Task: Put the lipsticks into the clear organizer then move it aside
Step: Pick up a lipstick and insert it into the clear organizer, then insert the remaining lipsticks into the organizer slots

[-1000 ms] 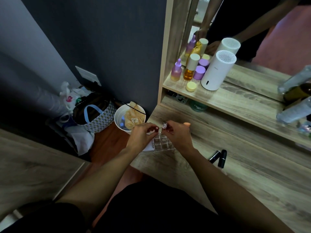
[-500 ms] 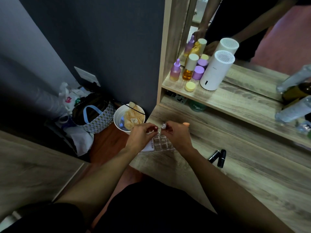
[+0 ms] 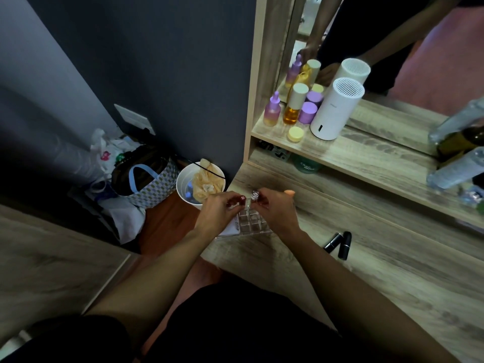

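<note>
Desk (image 3: 392, 271) under my arms: matt wood grain, light grey-brown. Organizer (image 3: 251, 222): clear glossy plastic, grid cells. Tube in my right fingers (image 3: 258, 203) has a shiny metallic cap (image 3: 255, 194). Two lipsticks (image 3: 339, 243) on the desk: black, glossy casing. White cylinder (image 3: 335, 111): smooth matt plastic

The left hand (image 3: 218, 213) covers the near-left corner of the clear organizer (image 3: 252, 221), and the right hand (image 3: 278, 210) hides its right wall. A silver-capped lipstick (image 3: 254, 195) shows only its top above the fingers; whether it sits in a compartment cannot be told. A red-tipped item (image 3: 242, 198) at the left fingertips is too small to identify. Bottles (image 3: 457, 153) on the shelf are cut off by the right edge.
</note>
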